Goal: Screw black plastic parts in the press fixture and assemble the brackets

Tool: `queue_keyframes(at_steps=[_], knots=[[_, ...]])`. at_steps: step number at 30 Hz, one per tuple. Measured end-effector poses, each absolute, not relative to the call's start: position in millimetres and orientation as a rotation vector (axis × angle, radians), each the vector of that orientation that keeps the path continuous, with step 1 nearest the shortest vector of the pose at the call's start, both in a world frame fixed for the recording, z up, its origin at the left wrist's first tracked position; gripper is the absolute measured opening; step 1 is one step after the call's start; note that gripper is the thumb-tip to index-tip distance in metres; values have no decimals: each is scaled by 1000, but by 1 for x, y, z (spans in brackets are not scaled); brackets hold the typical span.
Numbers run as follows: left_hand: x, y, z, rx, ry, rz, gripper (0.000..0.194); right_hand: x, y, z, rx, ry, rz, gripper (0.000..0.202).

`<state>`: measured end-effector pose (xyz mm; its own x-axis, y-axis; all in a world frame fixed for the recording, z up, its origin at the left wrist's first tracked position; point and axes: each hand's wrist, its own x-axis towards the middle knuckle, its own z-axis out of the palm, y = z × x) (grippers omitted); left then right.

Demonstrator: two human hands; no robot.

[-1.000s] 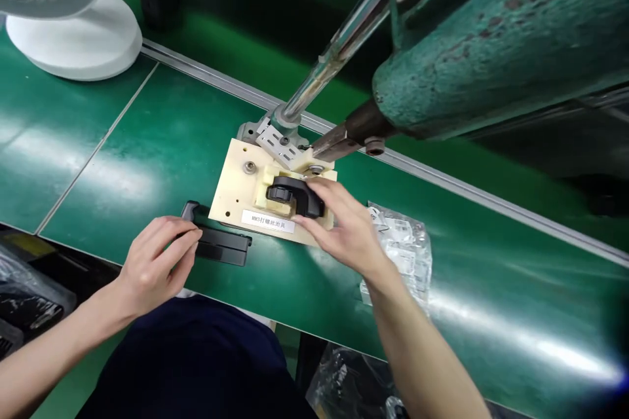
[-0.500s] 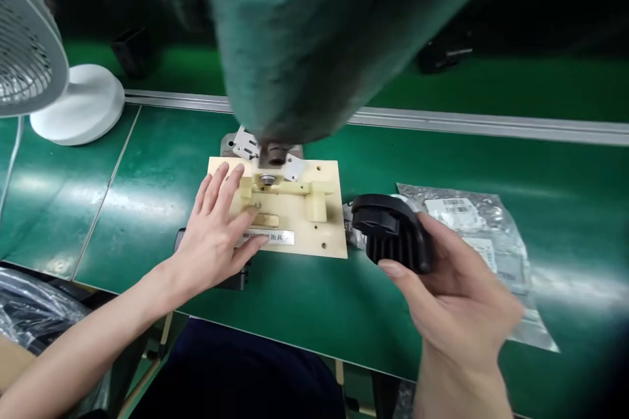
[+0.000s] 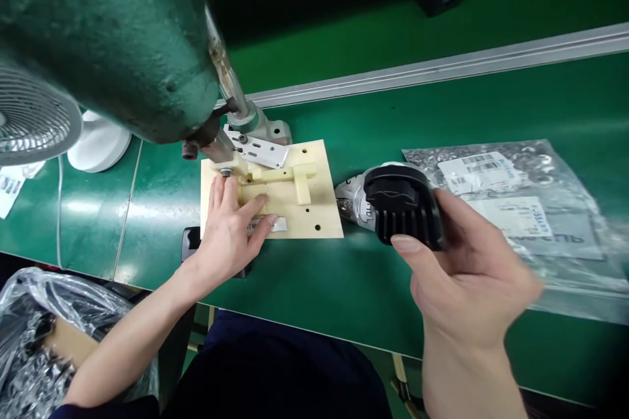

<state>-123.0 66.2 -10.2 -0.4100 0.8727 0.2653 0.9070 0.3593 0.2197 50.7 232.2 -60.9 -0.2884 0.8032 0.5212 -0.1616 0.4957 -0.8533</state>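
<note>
My left hand point(image 3: 230, 222) lies with its fingers apart on the left part of a cream fixture plate point(image 3: 327, 209), holding nothing. Its fingertips are just below the metal tip point(image 3: 226, 171) of a green press point(image 3: 147, 46). Raised cream blocks point(image 3: 302, 184) stand on the plate, and a slotted metal piece point(image 3: 265, 152) is at its back edge. On the right, my right hand point(image 3: 466, 262) grips a black ribbed part point(image 3: 403, 206) between thumb and fingers, held above the bench and clear of the plate.
Clear plastic bags point(image 3: 580, 209) with labels lie on the green bench at right. Behind the black part is a small bag point(image 3: 351, 200). A white fan point(image 3: 39, 118) stands at left, and a plastic-lined box point(image 3: 69, 340) sits at lower left. A metal rail point(image 3: 393, 72) runs behind.
The view has swung, so the press now appears further left. My left hand has shifted slightly up the plate, nearer the press tip. The black part remains in my right hand.
</note>
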Motion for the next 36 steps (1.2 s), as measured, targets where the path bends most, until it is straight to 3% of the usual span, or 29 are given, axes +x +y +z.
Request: queue_keyframes(at_steps=[5,11,17,36], knots=[[-110,55,-9,-1580,-2243,-700,21,56,231,-61,-588,-1583,1043,55],[-79,73,-9,-1573,-2348,-189,23,55,228,-61,-574,-1583,1061,58],[-73,95,-10,-1563,-2362,-13,19,54,224,-60,-560,-1562,1067,56],[-69,81,-41,-1806,-1749,-371,17,54,205,-53,-545,-1616,1125,61]])
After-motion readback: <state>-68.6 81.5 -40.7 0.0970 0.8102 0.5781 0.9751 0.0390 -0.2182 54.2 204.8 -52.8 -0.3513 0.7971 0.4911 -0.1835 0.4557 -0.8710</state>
